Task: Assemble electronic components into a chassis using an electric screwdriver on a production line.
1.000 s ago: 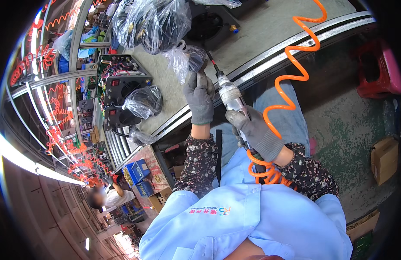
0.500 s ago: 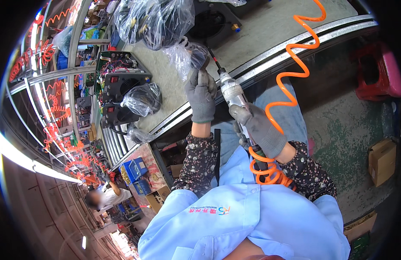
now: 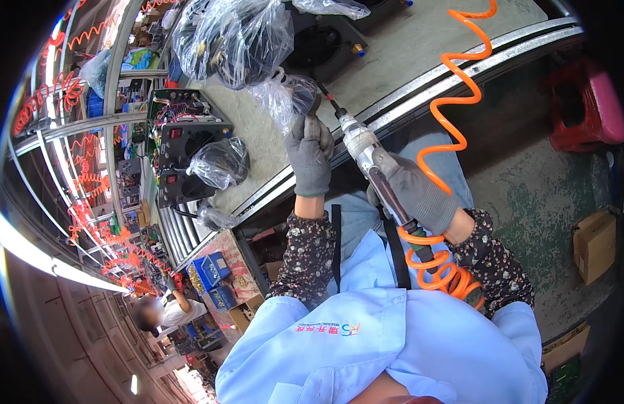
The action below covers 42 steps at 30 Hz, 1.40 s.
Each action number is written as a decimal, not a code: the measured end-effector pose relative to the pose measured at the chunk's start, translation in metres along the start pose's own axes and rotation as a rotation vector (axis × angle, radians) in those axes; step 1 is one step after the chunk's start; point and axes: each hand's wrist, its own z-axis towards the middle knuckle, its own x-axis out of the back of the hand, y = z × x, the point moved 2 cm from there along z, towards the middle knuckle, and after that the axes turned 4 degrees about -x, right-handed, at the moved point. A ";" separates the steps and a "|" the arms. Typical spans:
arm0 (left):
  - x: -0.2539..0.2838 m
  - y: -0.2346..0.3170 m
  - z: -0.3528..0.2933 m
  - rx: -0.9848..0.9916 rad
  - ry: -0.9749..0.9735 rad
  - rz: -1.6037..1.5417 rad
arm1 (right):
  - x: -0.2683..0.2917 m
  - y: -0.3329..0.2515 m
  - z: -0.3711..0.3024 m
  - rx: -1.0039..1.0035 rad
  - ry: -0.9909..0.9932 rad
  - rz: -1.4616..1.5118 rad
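My right hand (image 3: 420,192), in a grey glove, is wrapped round a pneumatic screwdriver (image 3: 359,140). The tool slants up and left, its thin dark bit pointing at a black fan panel (image 3: 319,46) at the bench's near side. My left hand (image 3: 310,158), gloved too, has its fingers curled together just left of the bit. Directly beyond its fingertips lies a dark round part in a clear plastic bag (image 3: 285,97). Whatever those fingers may pinch is hidden. An orange coiled hose (image 3: 437,104) hangs beside the tool, with more coils at its rear end.
Bagged parts (image 3: 234,44) lie on the bench (image 3: 258,138) at the far left. Two black units with red switches (image 3: 191,158) stand left. Metal rails (image 3: 399,111) edge the bench. Blue bins (image 3: 211,271) sit lower left, near another person (image 3: 177,311). A red stool (image 3: 588,108) and carton (image 3: 594,246) are right.
The screwdriver and my right hand have shifted slightly; more of the tool's grip and rear end shows. The hose coils have swung right. Bench things sit slightly further left in view.
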 end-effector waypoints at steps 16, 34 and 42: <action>-0.003 0.003 -0.001 0.034 -0.005 0.009 | -0.019 0.014 0.015 -0.016 0.076 0.230; -0.005 0.004 0.000 0.223 -0.077 -0.424 | -0.020 0.008 0.021 0.104 0.091 0.222; -0.015 -0.004 0.006 0.301 -0.070 -0.556 | 0.012 -0.003 -0.042 0.460 0.170 -0.341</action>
